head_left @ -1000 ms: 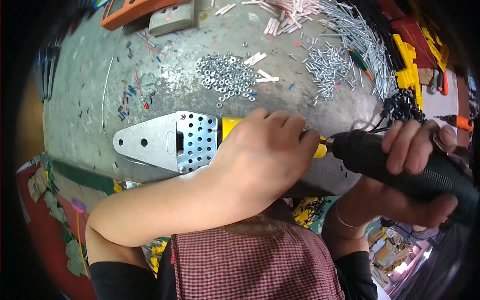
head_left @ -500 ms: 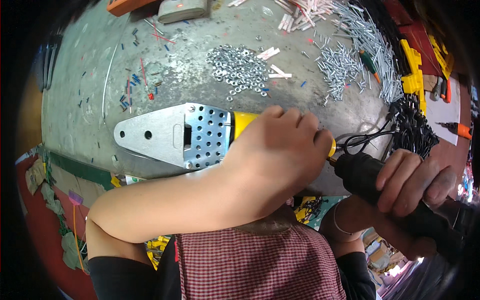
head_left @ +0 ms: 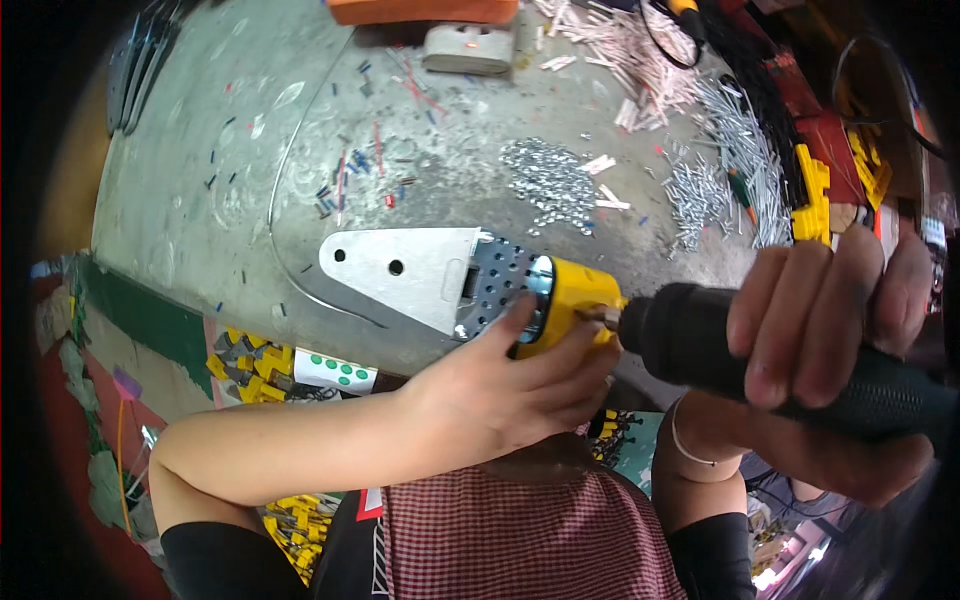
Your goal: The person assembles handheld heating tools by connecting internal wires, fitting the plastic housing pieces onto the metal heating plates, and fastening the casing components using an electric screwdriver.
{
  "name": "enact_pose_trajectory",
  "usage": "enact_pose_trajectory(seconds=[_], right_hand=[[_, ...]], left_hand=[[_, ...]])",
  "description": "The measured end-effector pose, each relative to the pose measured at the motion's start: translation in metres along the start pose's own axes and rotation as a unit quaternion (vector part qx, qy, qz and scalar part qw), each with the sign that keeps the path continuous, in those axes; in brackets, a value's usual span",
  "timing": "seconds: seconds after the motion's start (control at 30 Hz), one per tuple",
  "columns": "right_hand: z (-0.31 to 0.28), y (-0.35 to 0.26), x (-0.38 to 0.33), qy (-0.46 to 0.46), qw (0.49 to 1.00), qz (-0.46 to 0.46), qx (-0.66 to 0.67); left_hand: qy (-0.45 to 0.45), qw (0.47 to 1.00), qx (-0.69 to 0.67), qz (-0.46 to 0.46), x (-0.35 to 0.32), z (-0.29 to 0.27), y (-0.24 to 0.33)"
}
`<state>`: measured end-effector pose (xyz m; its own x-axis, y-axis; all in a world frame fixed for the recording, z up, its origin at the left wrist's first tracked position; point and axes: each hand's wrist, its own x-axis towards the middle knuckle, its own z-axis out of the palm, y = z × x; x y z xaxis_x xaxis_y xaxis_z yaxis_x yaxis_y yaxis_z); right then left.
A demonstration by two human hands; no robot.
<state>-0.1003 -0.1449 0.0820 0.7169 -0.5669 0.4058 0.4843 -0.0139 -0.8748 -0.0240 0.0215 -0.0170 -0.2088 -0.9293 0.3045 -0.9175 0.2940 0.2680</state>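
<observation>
Yellow housing [head_left: 585, 283]: over desk [head_left: 460, 120], metal plate [head_left: 415, 265] at its left, apparently already joined.
Left fingers [head_left: 562, 372]: mine, closed around housing.
Right fingers [head_left: 785, 325]: I grip black driver [head_left: 685, 330], right of housing.
Fastening: bit [head_left: 604, 317] at housing; completion, I cannot tell.

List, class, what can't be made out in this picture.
In the head view:
Near side of the yellow part: behind the left hand.
Rear of the power tool: lost in the dark rim.
Far side of the orange object: beyond the top edge.
Screw heads: too small.
</observation>
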Motion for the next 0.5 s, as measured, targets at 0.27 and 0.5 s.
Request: enact_pose_trajectory(seconds=[0.27, 0.5], right_hand=[[-0.012, 0.012, 0.033, -0.300, 0.951, 0.068, 0.033], [0.023, 0.045, 0.031, -0.276, 0.959, 0.055, 0.029]], left_hand=[[-0.089, 0.994, 0.056, 0.023, -0.002, -0.006, -0.004], [-0.030, 0.999, 0.006, 0.023, 0.002, 0.005, -0.001]])
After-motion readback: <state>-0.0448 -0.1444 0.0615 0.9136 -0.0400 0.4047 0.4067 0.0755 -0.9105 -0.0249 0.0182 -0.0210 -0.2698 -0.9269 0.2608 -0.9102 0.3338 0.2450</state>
